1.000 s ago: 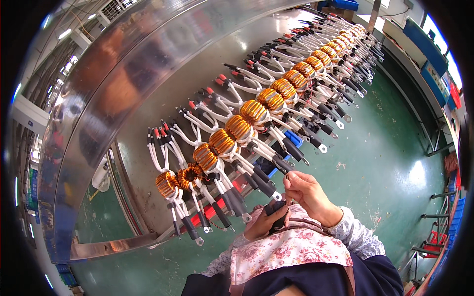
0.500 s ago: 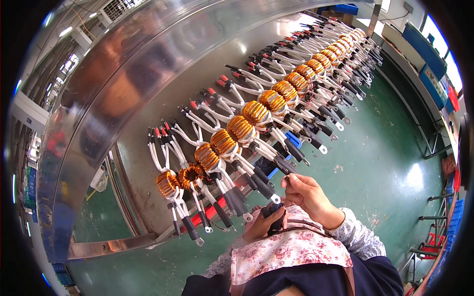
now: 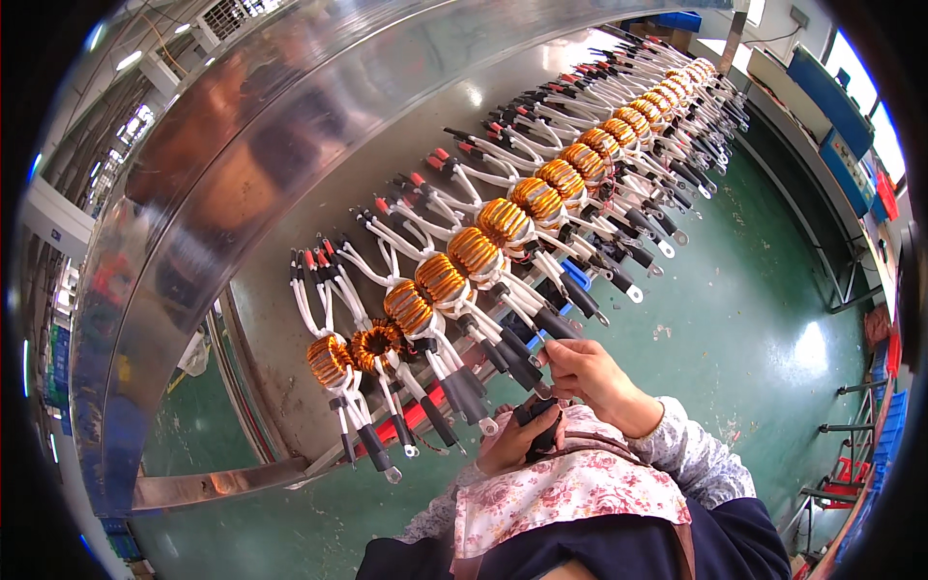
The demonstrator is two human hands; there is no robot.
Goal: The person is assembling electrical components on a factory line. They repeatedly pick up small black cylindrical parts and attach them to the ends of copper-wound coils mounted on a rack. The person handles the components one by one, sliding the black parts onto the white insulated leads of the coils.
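Note:
A long row of copper-wound toroidal coils (image 3: 441, 278) lies on the metal bench, each with white leads ending in black sleeves and ring lugs. Low in front of the row, my left hand (image 3: 509, 443) is closed around a dark black bundle (image 3: 537, 421), perhaps short pieces of sleeving; its far side is hidden. My right hand (image 3: 604, 385) is pinched at the tip of a black-sleeved lead (image 3: 555, 324). Whatever lies between its thumb and finger is too small and covered to name. Nearest the left end, one coil (image 3: 377, 343) lies with its hole facing up.
A shiny metal beam (image 3: 261, 126) curves along the bench's far side. Beneath the leads, a blue bin (image 3: 577, 275) and a red bar (image 3: 416, 413) show. Green floor (image 3: 735, 319) stretches to the right, toward another bench with blue equipment (image 3: 841, 164).
My right hand has moved a little left and closer to the lead ends. My left hand stays almost in place, still gripping the black bundle.

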